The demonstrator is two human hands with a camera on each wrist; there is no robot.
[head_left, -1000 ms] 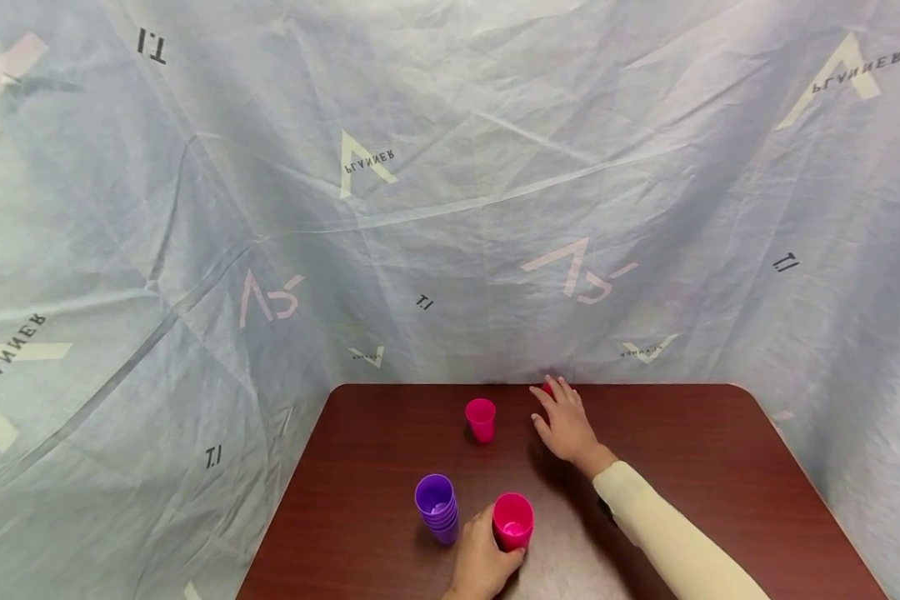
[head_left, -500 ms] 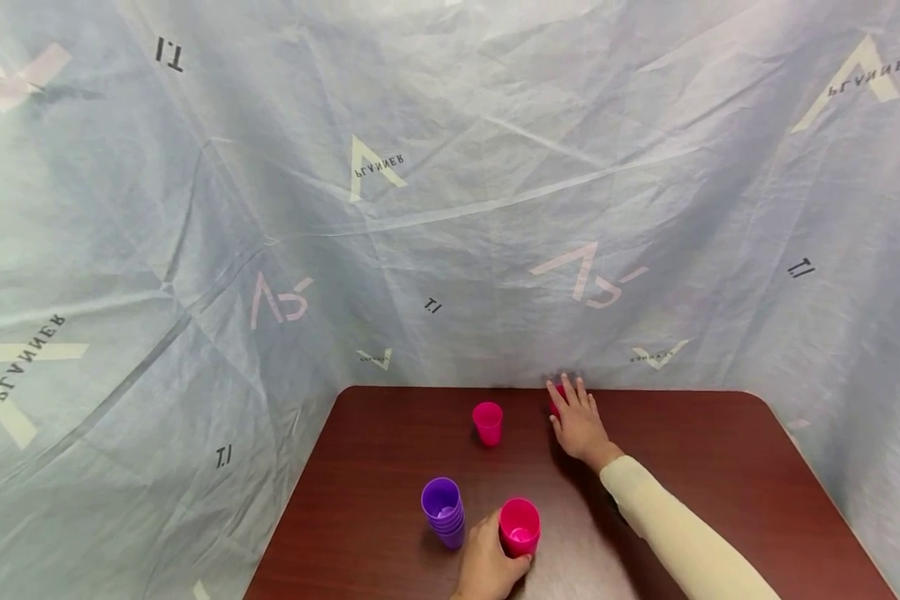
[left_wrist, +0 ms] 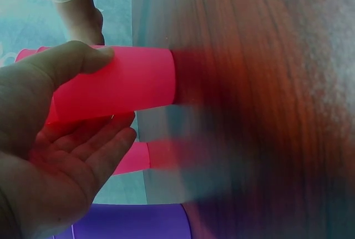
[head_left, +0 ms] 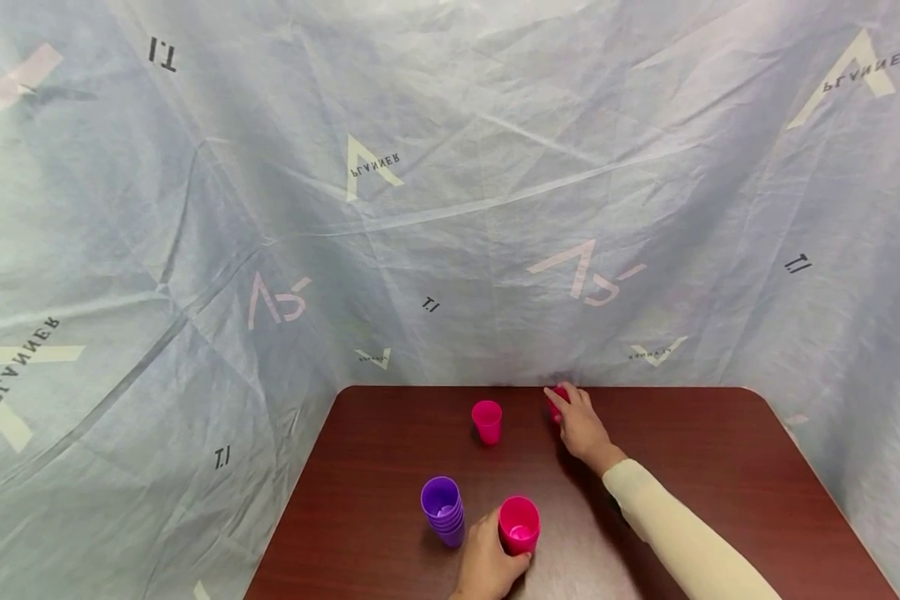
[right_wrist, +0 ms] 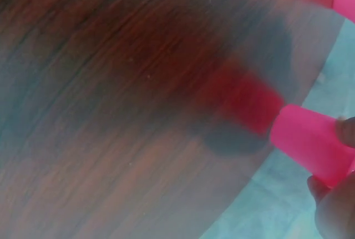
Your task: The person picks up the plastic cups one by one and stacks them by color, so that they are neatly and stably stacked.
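Observation:
Near the front of the table, my left hand (head_left: 486, 560) grips an upright pink cup (head_left: 520, 527) from its left side. In the left wrist view more than one rim shows on this pink cup (left_wrist: 122, 78), so it looks like a stack. At the table's far edge my right hand (head_left: 583, 429) holds another pink cup (head_left: 557, 403), its fingers around the upper part. The right wrist view shows that pink cup (right_wrist: 310, 142) between thumb and fingers, its base at the table surface. A stack of purple cups (head_left: 445, 512) stands just left of my left hand.
A single pink cup (head_left: 487, 422) stands upright toward the back, left of my right hand. The brown wooden table (head_left: 375, 467) has rounded far corners. Behind and beside it hangs a grey printed sheet (head_left: 487, 200).
My right hand came down from spread fingers over the far pink cup to a hold around it. My left hand stays on its pink cup.

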